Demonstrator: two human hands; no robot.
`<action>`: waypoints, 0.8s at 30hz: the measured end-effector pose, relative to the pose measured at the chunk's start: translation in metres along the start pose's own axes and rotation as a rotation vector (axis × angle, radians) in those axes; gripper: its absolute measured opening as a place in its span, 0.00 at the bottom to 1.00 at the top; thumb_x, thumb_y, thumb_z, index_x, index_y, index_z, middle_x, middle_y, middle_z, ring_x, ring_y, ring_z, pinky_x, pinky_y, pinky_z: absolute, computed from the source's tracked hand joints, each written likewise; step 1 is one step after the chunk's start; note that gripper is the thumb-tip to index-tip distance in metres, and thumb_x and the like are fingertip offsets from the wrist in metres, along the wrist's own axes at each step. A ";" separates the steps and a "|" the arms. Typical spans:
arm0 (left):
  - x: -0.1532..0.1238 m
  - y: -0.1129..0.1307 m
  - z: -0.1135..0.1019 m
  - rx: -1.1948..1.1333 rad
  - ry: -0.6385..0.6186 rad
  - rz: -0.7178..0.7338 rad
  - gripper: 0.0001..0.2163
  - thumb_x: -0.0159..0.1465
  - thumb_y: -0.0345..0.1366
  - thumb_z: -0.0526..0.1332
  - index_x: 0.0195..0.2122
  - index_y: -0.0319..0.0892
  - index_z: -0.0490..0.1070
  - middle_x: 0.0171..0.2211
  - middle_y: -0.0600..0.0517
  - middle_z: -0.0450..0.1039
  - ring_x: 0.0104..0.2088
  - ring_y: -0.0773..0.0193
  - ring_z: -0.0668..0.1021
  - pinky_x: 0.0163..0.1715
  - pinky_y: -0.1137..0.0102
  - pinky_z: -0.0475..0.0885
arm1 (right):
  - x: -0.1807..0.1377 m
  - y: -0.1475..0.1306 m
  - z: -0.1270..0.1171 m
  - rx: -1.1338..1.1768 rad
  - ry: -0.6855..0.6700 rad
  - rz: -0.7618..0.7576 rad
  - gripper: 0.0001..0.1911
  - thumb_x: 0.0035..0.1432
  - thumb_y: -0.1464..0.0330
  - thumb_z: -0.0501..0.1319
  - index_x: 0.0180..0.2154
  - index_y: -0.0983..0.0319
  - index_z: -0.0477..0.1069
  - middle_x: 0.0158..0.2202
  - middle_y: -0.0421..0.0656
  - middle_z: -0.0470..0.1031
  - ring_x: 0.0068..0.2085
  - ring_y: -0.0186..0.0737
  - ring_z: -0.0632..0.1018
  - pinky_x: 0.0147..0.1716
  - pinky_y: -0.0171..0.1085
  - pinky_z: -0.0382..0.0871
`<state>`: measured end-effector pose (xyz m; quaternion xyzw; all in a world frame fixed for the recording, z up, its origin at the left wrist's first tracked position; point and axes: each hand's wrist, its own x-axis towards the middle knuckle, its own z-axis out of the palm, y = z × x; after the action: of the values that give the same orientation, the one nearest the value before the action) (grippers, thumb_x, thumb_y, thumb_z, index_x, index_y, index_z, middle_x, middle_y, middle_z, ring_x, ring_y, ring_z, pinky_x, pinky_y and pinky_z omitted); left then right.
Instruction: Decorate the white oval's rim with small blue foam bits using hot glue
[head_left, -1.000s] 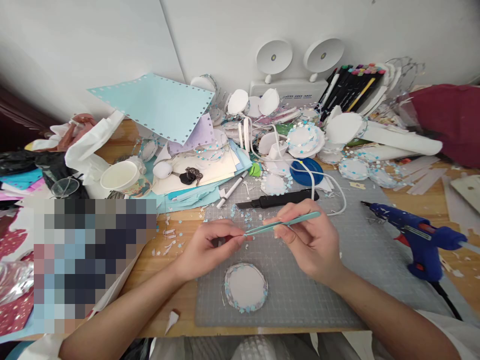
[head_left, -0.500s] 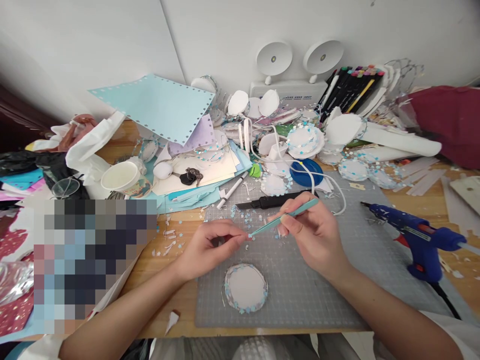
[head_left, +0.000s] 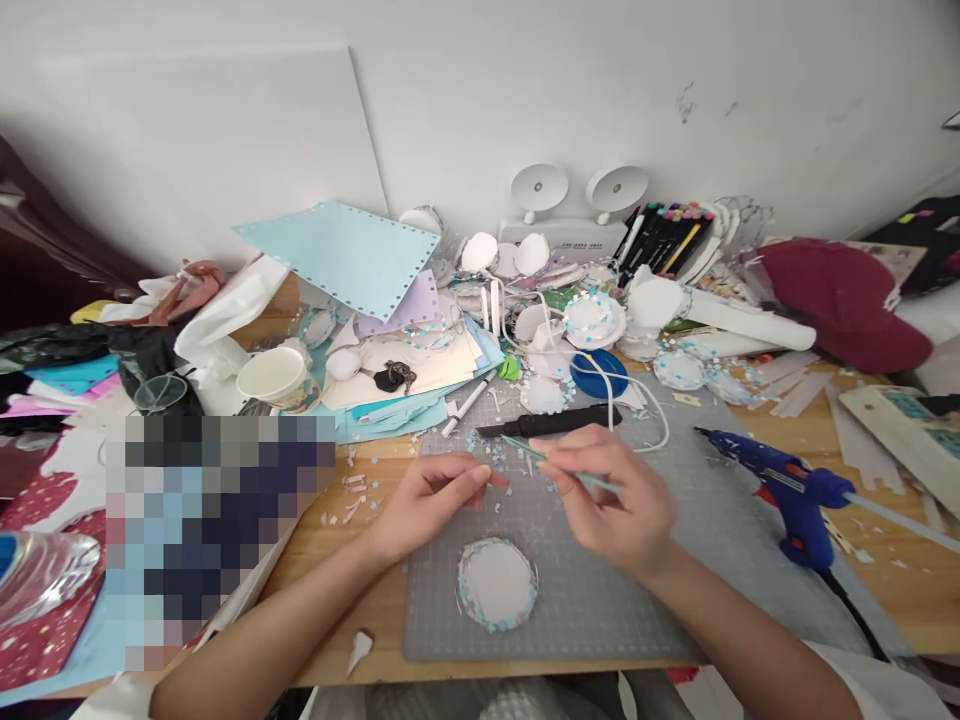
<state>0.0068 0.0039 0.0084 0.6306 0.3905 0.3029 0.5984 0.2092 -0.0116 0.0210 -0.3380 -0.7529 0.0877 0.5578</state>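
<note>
My right hand (head_left: 611, 500) is closed on thin teal tweezers (head_left: 525, 449), whose tip points up and left over the small blue stars scattered on the grey cutting mat (head_left: 675, 590). My left hand (head_left: 431, 495) hovers just left of it, fingers pinched together near the stars; whether it holds anything is too small to see. Below both hands a white disc rimmed with blue stars (head_left: 496, 583) lies flat on the mat.
A black utility knife (head_left: 555, 423) lies above my hands. A blue glue gun (head_left: 787, 490) stands at the right, its cord trailing off the mat. A paper cup (head_left: 274, 375), coloured paper, markers (head_left: 667, 225), white discs and a red cap (head_left: 840, 300) crowd the back.
The camera has tilted up and back, so more wall shows. My right hand turned the tweezers: the tip left my left fingers and now points up-left toward the scattered stars.
</note>
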 end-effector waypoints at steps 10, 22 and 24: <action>-0.002 -0.006 0.002 -0.441 0.015 -0.031 0.17 0.58 0.44 0.62 0.19 0.36 0.69 0.14 0.59 0.52 0.18 0.74 0.55 0.20 0.75 0.50 | -0.005 -0.028 0.025 -0.375 -0.309 -0.517 0.09 0.55 0.79 0.60 0.39 0.67 0.72 0.38 0.49 0.79 0.38 0.40 0.77 0.35 0.39 0.72; -0.003 -0.011 -0.002 -0.319 0.093 -0.031 0.15 0.58 0.37 0.59 0.16 0.37 0.72 0.13 0.58 0.52 0.18 0.72 0.55 0.20 0.71 0.48 | -0.104 -0.007 -0.084 -0.532 0.871 0.199 0.28 0.38 0.80 0.68 0.42 0.51 0.72 0.32 0.44 0.70 0.31 0.47 0.74 0.30 0.47 0.68; -0.003 -0.014 -0.002 -0.310 0.078 -0.035 0.15 0.57 0.37 0.60 0.16 0.37 0.72 0.13 0.57 0.52 0.18 0.72 0.56 0.20 0.71 0.49 | -0.127 0.005 -0.114 -0.613 0.786 0.333 0.35 0.40 0.78 0.68 0.49 0.46 0.67 0.44 0.47 0.69 0.41 0.55 0.74 0.36 0.52 0.67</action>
<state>0.0015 0.0022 -0.0045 0.5115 0.3728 0.3735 0.6781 0.3324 -0.1127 -0.0396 -0.6082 -0.4140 -0.1825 0.6523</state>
